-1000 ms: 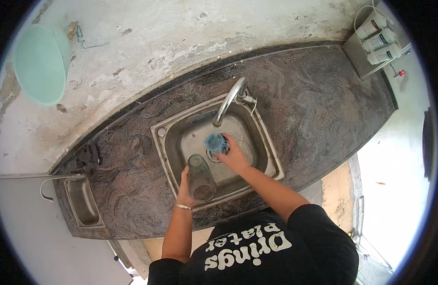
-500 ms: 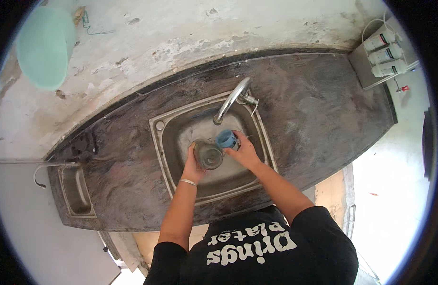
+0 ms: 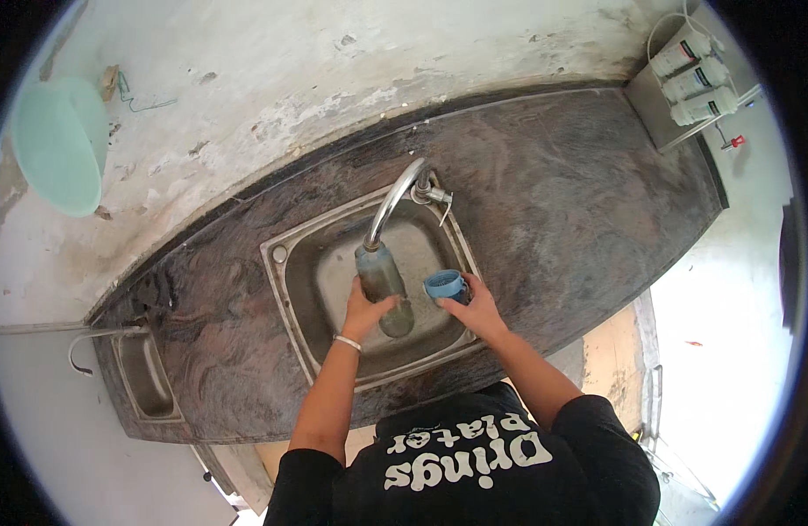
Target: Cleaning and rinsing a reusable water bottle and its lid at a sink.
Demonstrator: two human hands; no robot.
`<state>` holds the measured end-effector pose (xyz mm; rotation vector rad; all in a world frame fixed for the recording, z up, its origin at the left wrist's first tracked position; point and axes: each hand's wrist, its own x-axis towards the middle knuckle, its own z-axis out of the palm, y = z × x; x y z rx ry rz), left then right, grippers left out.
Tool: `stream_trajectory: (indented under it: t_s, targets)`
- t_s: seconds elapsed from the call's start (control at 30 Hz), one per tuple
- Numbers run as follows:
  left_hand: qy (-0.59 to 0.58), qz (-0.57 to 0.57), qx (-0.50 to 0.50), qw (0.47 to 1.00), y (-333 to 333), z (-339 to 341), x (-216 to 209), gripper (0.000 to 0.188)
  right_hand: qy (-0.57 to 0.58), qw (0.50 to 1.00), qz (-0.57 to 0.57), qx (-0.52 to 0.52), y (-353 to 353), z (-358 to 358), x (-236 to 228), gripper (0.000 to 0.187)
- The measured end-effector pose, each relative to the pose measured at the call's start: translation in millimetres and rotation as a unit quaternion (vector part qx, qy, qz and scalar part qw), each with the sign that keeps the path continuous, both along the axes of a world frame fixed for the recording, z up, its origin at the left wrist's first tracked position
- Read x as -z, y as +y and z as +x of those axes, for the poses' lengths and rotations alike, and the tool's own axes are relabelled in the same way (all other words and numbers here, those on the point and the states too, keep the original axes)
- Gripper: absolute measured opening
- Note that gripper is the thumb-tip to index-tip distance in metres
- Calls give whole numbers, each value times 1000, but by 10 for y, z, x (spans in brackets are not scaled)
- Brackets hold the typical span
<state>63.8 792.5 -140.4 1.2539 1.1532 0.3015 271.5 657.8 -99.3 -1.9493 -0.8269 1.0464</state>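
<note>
My left hand (image 3: 367,311) grips a clear, greyish bottle (image 3: 382,279) and holds it upright in the steel sink (image 3: 294,289), its mouth just under the spout of the curved metal tap (image 3: 393,200). My right hand (image 3: 474,309) holds a small blue cap or cup (image 3: 444,284) to the right of the bottle, over the sink's right side. I cannot tell whether water is running.
The sink is set in a dark marbled counter (image 3: 579,210) against a stained white wall. A pale green round basin (image 3: 60,145) hangs at the upper left. A water filter unit (image 3: 689,70) with white cylinders is mounted at the upper right. A small metal tray (image 3: 145,377) sits at the counter's left end.
My left hand has lifted the bottle from low in the sink up under the tap spout. My right hand with the blue cap has moved right and away from the bottle.
</note>
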Motion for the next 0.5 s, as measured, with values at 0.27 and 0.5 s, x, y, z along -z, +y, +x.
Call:
stream_trajectory:
  t_s: [0.27, 0.5]
  targets:
    - [-6, 218, 6, 976, 12, -54, 136, 86, 5, 1000, 16, -15, -17, -8, -115, 76]
    - [-32, 255, -27, 966, -62, -52, 94, 81, 13, 999, 40, -17, -74, 29, -169, 78]
